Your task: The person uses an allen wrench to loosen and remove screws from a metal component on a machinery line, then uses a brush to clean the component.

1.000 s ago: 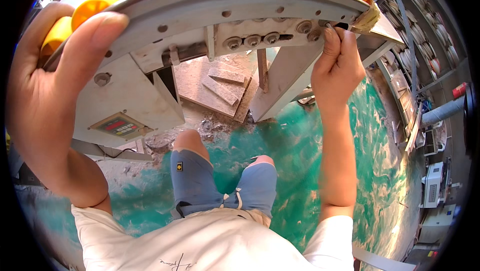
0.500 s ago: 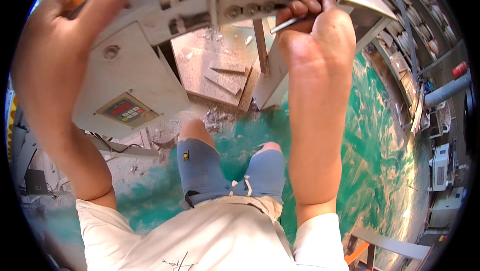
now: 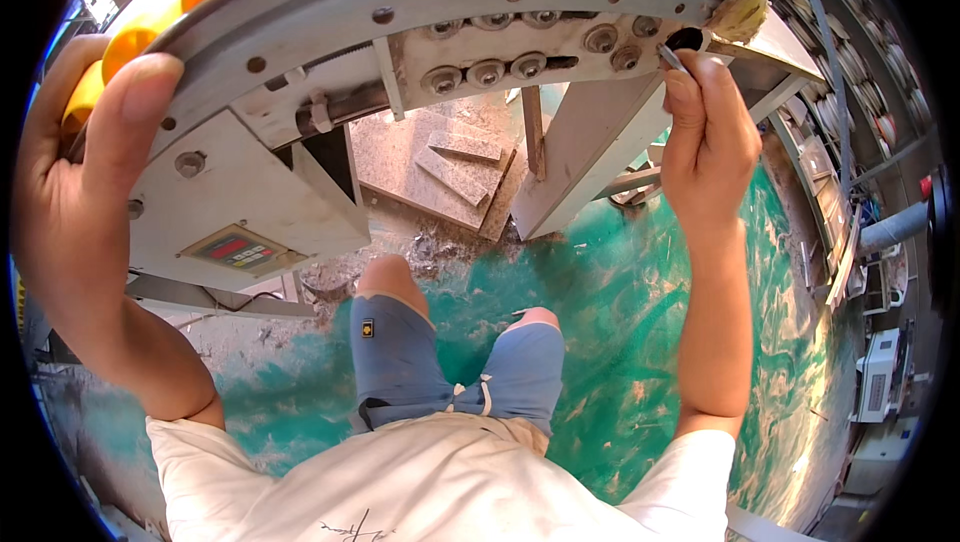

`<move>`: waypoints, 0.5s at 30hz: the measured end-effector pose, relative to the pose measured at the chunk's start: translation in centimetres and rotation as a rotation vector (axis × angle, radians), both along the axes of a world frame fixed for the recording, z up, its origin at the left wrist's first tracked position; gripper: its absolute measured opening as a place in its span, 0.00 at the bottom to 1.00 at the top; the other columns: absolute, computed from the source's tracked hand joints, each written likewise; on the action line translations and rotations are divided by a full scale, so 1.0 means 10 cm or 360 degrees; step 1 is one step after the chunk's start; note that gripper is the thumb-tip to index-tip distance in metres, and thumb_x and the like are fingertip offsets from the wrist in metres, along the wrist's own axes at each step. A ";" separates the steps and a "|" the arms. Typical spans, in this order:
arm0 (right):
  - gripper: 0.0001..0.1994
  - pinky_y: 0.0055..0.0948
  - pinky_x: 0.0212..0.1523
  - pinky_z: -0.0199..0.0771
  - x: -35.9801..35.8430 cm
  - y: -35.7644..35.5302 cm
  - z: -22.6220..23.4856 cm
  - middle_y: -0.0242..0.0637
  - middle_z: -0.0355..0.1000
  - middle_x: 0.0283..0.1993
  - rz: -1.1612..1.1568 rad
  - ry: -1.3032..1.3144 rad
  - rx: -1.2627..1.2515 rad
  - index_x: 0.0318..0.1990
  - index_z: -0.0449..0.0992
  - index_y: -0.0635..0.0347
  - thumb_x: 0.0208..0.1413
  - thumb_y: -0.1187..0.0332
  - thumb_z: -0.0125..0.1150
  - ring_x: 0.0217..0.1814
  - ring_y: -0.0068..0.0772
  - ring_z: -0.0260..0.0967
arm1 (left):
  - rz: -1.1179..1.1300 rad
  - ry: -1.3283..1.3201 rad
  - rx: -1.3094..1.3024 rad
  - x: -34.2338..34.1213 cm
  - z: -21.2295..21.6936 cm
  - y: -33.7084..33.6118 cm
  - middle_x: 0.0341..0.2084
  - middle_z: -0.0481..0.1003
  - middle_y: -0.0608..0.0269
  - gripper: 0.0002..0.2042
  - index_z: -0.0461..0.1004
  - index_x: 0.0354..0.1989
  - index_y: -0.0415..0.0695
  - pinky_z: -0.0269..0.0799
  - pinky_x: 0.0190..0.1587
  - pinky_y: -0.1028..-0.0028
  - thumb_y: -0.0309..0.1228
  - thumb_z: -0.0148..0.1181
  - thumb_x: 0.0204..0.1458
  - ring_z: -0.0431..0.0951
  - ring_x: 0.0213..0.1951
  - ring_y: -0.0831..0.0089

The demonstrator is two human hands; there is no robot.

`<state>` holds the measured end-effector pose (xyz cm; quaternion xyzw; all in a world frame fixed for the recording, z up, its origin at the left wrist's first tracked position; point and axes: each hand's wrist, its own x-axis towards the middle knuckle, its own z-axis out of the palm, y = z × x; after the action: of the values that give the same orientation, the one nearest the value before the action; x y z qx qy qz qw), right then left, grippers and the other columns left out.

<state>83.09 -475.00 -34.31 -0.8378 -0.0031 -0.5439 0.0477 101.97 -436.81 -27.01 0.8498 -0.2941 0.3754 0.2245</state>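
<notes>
My left hand [image 3: 75, 172] is wrapped round the left end of the machine's grey edge rail [image 3: 330, 2], thumb in front and fingers behind, beside a yellow roller [image 3: 130, 47]. At the rail's right end my right hand [image 3: 712, 132] pinches a slim metal hex key [image 3: 672, 59], mostly hidden by the fingers. Its visible tip is close to a dark round hole [image 3: 686, 39]; whether it touches anything I cannot tell. Left of that hand, a pale metal plate [image 3: 420, 47] carries several socket-head bolts [image 3: 486, 73] with washers, two rows of them.
A control panel [image 3: 245, 248] with a small display is set in the grey cabinet below. Boards [image 3: 450, 172] lie on the dusty green floor [image 3: 640, 322] under the machine. Metal legs [image 3: 590, 152] stand there too. Shelving with stacked items [image 3: 815, 32] lines the right side.
My right hand has moved right and down, from over the bolts to beside the hole, and now pinches the hex key differently. My left hand has shifted left and down; more of the rail shows.
</notes>
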 end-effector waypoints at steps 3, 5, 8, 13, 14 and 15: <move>0.09 0.37 0.31 0.72 0.09 -0.18 0.17 0.40 0.73 0.31 0.0027 -0.0018 -0.0423 0.41 0.76 0.64 0.56 0.72 0.70 0.30 0.44 0.71 | -0.0220 0.0022 -0.0023 -0.21 0.20 -0.18 0.35 0.76 0.64 0.29 0.77 0.48 0.40 0.71 0.43 0.77 0.56 0.69 0.53 0.77 0.38 0.78; 0.12 0.37 0.34 0.73 0.09 -0.26 0.24 0.38 0.75 0.33 -0.0009 -0.0029 -0.0659 0.41 0.77 0.61 0.51 0.71 0.73 0.35 0.42 0.74 | -0.0365 0.0075 -0.0173 -0.31 0.27 -0.36 0.27 0.76 0.67 0.26 0.79 0.40 0.40 0.68 0.36 0.79 0.53 0.74 0.50 0.74 0.31 0.81; 0.14 0.36 0.35 0.73 0.05 -0.30 0.33 0.35 0.75 0.33 -0.0093 -0.0013 -0.0907 0.41 0.77 0.60 0.48 0.70 0.75 0.37 0.40 0.75 | -0.0532 0.0133 -0.0361 -0.38 0.31 -0.52 0.18 0.76 0.70 0.23 0.81 0.30 0.39 0.64 0.26 0.81 0.49 0.79 0.46 0.70 0.23 0.84; 0.15 0.32 0.39 0.69 0.03 -0.32 0.39 0.29 0.73 0.33 -0.0203 0.0012 -0.1103 0.41 0.78 0.55 0.46 0.63 0.75 0.38 0.34 0.74 | -0.0606 0.0132 -0.0488 -0.34 0.25 -0.54 0.17 0.76 0.72 0.22 0.81 0.27 0.38 0.63 0.25 0.82 0.47 0.80 0.46 0.69 0.21 0.85; 0.15 0.32 0.39 0.68 0.01 -0.31 0.44 0.28 0.73 0.32 -0.0216 0.0035 -0.1138 0.40 0.78 0.55 0.46 0.63 0.74 0.38 0.33 0.74 | -0.0623 0.0154 -0.0491 -0.35 0.27 -0.55 0.17 0.76 0.72 0.22 0.81 0.28 0.38 0.63 0.25 0.82 0.46 0.80 0.46 0.70 0.21 0.85; 0.15 0.31 0.40 0.68 -0.01 -0.29 0.49 0.28 0.72 0.32 -0.0229 0.0058 -0.1172 0.40 0.78 0.54 0.46 0.62 0.74 0.38 0.33 0.74 | -0.0640 0.0179 -0.0494 -0.37 0.28 -0.56 0.17 0.76 0.71 0.22 0.80 0.28 0.38 0.64 0.25 0.82 0.46 0.80 0.46 0.70 0.21 0.85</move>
<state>82.96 -477.95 -29.45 -0.8065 -0.1387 -0.4933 -0.2951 98.29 -442.36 -24.20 0.7491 -0.3831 0.3161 0.4384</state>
